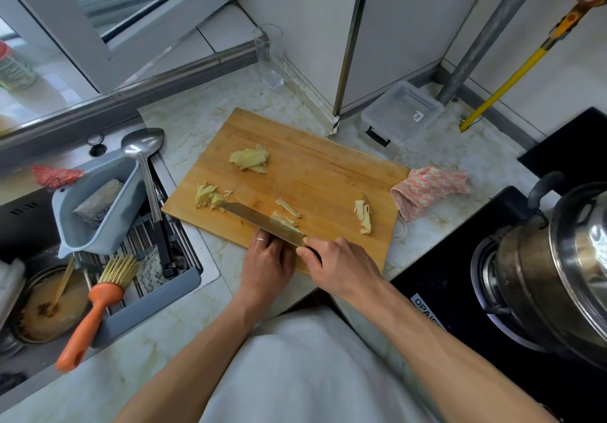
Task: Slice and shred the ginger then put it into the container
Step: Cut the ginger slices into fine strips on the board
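On the wooden cutting board (pixel 312 173) lie ginger slices (pixel 250 158) at the back, a heap of ginger shreds (pixel 207 194) at the left, more shreds (pixel 286 214) by the blade, and ginger peel (pixel 364 217) at the right. My right hand (pixel 338 263) grips the handle of a knife (pixel 259 219), whose blade lies across the board pointing left. My left hand (pixel 267 258) rests at the board's near edge, fingers tucked behind the blade; what they touch is hidden. The clear plastic container (pixel 402 112) stands empty behind the board's right corner.
A pink cloth (pixel 430 189) lies right of the board. A steel pot (pixel 555 271) sits on the black stove at right. The sink at left holds a grey basket (pixel 98 212), ladle (pixel 144 160), orange brush (pixel 95 307) and dirty bowl. A glass (pixel 269 55) stands by the wall.
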Demonstrator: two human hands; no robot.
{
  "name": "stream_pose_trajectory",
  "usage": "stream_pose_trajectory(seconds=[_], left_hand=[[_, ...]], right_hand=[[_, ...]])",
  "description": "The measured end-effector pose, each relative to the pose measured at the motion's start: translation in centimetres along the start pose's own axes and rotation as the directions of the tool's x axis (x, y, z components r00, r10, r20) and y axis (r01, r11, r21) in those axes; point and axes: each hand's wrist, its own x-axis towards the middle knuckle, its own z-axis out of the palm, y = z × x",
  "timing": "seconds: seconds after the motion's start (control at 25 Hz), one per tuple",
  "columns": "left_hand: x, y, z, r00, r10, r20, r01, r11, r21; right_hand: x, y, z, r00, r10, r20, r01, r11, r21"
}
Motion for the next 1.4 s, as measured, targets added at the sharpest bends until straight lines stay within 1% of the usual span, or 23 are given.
stream_pose_trajectory(seconds=[0.12,0.32,0.56,0.88,0.96,1.08,1.16,1.4], left_hand=[[0.0,0.1,0.2,1.0,-0.001,-0.003,0.001,1.0,0.003],[-0.3,0.1,0.2,1.0,-0.008,-0.029,0.01,0.997,0.079],[-0.3,0.1,0.1,1.0,-0.01,-0.011,0.012,0.992,0.126],[-0.1,0.3,-0.2,0.998,-0.052,0.019,0.049,0.989,0.138],[-0.3,0.5,-0.4,0.998,-0.061,0.014,0.057,0.983,0.173],[-0.6,0.7,-0.7,0.999,-0.028,0.027,0.02,0.962,0.273],[-0.7,0.6,-0.8,0.999,-0.005,0.047,-0.01,0.951,0.309],[-0.8,0.4,-0.7,0.999,0.009,0.031,-0.019,0.943,0.333]], right_hand=[[-0.1,0.3,-0.1,1.0,0.006,-0.006,-0.006,1.0,-0.002],[-0.2,0.2,-0.1,1.0,-0.001,0.003,0.001,1.0,0.0],[-0.2,0.1,-0.2,1.0,0.003,0.011,-0.003,1.0,0.003],[-0.1,0.5,-0.6,1.0,0.013,0.015,-0.013,1.0,0.024],[0.0,0.6,-0.5,1.0,0.018,0.015,-0.018,1.0,0.023],[0.1,0.4,-0.5,1.0,0.021,0.022,-0.022,1.0,0.021],[0.0,0.3,-0.5,1.0,0.019,0.02,-0.019,1.0,0.018],[-0.4,0.2,-0.5,1.0,0.011,0.021,-0.011,1.0,-0.004]])
